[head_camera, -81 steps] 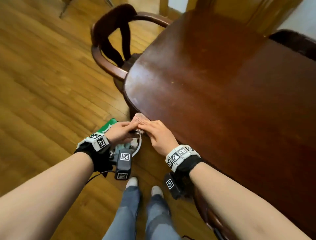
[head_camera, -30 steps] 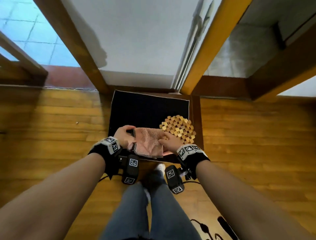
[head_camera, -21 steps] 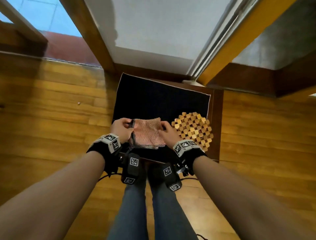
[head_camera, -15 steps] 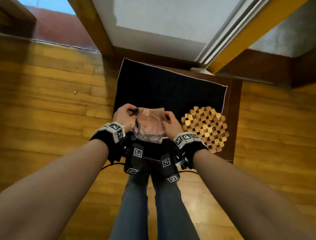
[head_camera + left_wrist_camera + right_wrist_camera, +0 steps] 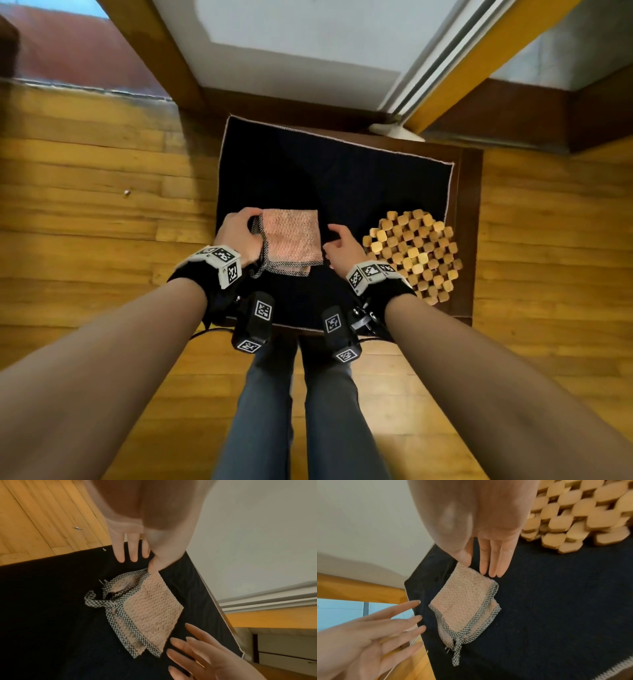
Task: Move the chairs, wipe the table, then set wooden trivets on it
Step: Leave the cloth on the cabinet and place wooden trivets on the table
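A folded pink cloth [image 5: 291,240] with checked trim lies flat on a black mat [image 5: 342,178]. My left hand [image 5: 248,222] is at the cloth's left edge with straight fingers; in the left wrist view its thumb [image 5: 154,563] touches a corner of the cloth [image 5: 150,608]. My right hand [image 5: 337,236] hovers just right of the cloth, fingers straight [image 5: 488,563] and holding nothing. A stack of round wooden trivets [image 5: 414,253] made of small blocks sits on the mat's right side, right of my right hand. The table and chairs are out of view.
The mat covers a low dark wooden stand [image 5: 466,240] against a white wall [image 5: 291,41]. Yellow wood floor [image 5: 85,240] lies on both sides. A sliding door track [image 5: 428,75] runs up to the right. My legs [image 5: 301,411] stand just before the stand.
I turned from the table to the low stand with the cloth in both hands. The cloth now lies on the mat; both hands have let go and the right has drawn aside.
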Available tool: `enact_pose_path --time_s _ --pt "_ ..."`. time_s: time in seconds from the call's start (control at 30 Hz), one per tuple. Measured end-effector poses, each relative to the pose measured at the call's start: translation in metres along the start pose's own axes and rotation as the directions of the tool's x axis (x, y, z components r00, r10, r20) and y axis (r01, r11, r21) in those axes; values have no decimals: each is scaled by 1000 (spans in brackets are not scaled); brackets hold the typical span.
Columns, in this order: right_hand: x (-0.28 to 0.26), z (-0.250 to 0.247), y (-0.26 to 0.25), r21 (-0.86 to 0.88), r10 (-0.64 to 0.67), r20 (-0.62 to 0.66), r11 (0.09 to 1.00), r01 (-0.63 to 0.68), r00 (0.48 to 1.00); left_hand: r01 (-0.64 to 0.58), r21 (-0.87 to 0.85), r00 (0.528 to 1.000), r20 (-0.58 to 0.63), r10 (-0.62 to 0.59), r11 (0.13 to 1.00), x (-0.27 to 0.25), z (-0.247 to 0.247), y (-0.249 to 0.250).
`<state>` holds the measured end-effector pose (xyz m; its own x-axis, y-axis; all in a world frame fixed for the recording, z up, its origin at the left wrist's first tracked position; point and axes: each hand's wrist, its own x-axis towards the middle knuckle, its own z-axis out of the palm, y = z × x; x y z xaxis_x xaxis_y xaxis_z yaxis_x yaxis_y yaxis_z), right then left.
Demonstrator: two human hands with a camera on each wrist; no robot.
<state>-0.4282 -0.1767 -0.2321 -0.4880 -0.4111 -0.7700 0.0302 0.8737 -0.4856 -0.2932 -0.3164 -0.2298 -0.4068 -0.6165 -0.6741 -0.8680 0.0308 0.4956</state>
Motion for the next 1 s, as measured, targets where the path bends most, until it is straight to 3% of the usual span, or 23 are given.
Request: enact_pose_path --time_s 0.37,0.53,0.73,0.83,1.0 --pt "-57 -94 51 59 103 -113 994 -97 988 -17 43 985 172 10 999 -67 39 83" --pt "-63 -138 96 25 161 -120 987 -159 980 1 20 991 135 -3 1000 -80 83 103" --pt "-44 -175 156 -42 141 -127 988 -147 982 47 43 989 140 -52 998 -84 136 121" --pt "-28 -188 172 -32 150 -136 987 -155 979 78 80 992 93 -85 994 -80 158 130" --pt "-2 -190 182 -31 139 -154 989 -145 978 201 -5 979 42 -200 980 -60 186 129"
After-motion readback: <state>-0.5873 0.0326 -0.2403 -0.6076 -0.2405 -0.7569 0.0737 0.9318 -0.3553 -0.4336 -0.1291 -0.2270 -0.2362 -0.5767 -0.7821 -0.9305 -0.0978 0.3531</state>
